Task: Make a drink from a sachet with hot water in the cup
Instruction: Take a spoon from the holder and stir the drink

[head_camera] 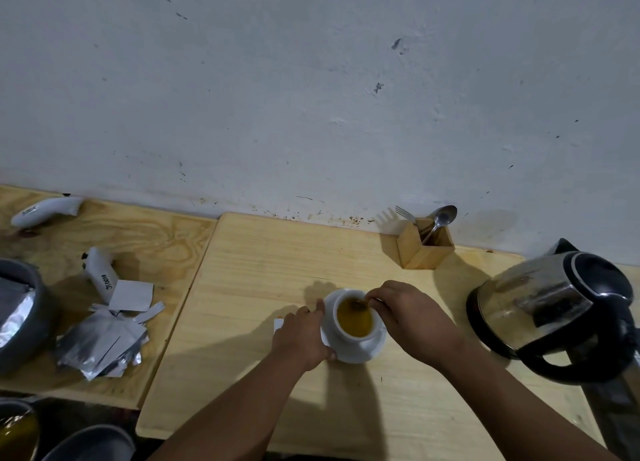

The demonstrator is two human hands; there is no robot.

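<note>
A white cup (341, 336) full of amber-brown drink (355, 317) stands on a white saucer (367, 353) in the middle of the wooden table. My right hand (408, 318) pinches a spoon (360, 304) whose bowl dips into the drink at the cup's far side. My left hand (304, 336) grips the saucer's left rim, thumb at the near edge and a finger along the far edge. A small white piece (278, 323), perhaps the sachet, peeks out from behind my left hand. The steel and black kettle (554, 318) sits on its base at the right.
A wooden holder (424, 246) with a spoon and a fork stands by the wall. On the left board lie several torn silver sachets (104, 343), two white tubes (46, 211) and a grey bowl (38, 287). More vessels sit at the bottom left.
</note>
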